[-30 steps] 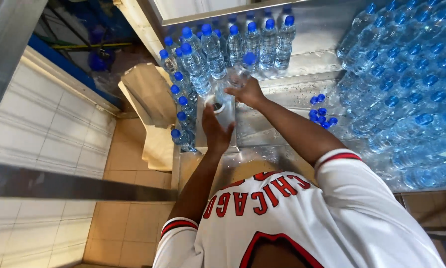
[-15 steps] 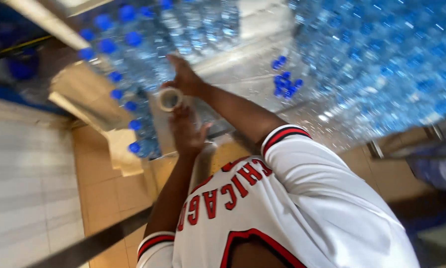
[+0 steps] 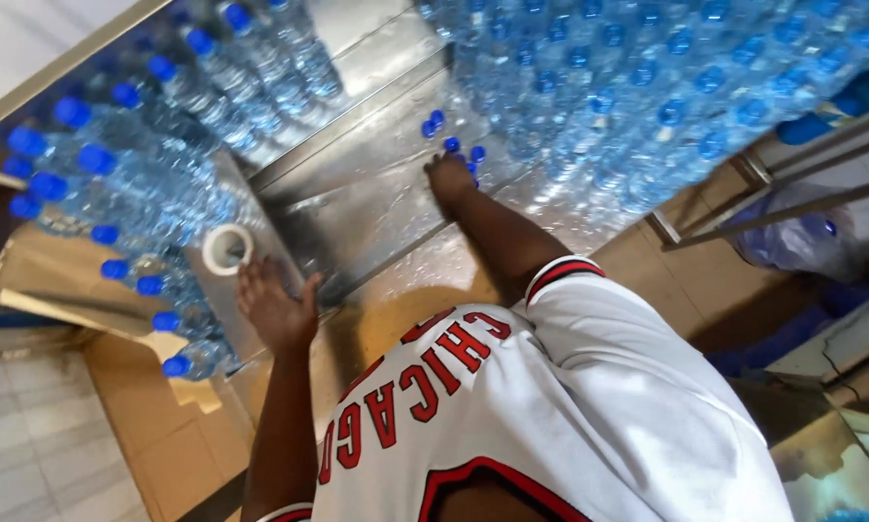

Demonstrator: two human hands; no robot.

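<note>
Left hand [image 3: 278, 307], fingers spread and empty, sits just below the white tape roll [image 3: 227, 248] at the steel table's [image 3: 357, 208] left edge. Right hand [image 3: 451, 180], grip unclear, reaches the loose blue-capped clear plastic bottles [image 3: 452, 143] farther up the table.

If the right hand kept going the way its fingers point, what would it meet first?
Most likely the loose blue bottle caps on the shiny metal table; the right hand already seems to reach them, though depth is unclear.
</note>
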